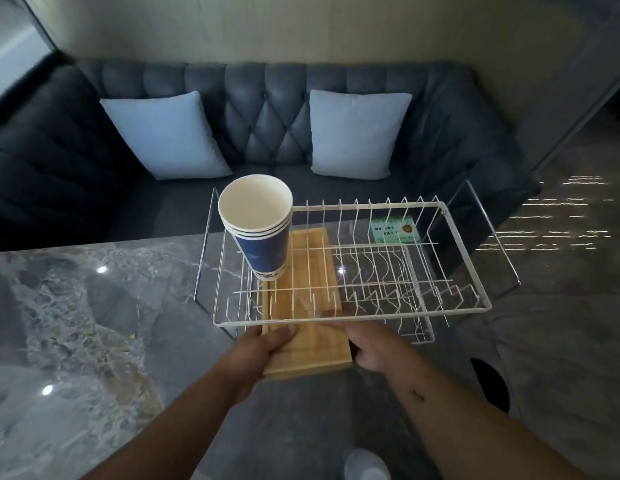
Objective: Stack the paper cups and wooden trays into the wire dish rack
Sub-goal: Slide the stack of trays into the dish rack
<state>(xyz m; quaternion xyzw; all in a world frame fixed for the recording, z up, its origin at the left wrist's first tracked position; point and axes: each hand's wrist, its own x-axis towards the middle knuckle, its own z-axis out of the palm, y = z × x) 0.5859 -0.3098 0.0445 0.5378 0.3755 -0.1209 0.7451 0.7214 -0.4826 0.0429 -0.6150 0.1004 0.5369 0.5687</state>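
Looking down from head height, we see a white wire dish rack point(450, 308) standing on a grey marbled table point(76, 306), close to the table's far edge, with a dark tufted sofa point(267, 109) and two pale cushions point(166, 136) beyond it. A long wooden tray point(301, 271) lies lengthwise through the left part of the rack, its far end inside near the rack's back rail and its near end sticking out past the rack's front rail toward us. Our left hand point(263, 344) grips the tray's near left edge, thumb lying on top of the wood; our right hand point(374, 344) closes around the tray's near right edge, fingers curled against its side. A stack of blue paper cups point(263, 233) with white insides stands at the rack's back left corner, tilted toward the left, its base just beside the tray's left edge; we cannot tell whether it touches the wood. A small green card point(393, 230) lies on the table beneath the rack's back right part
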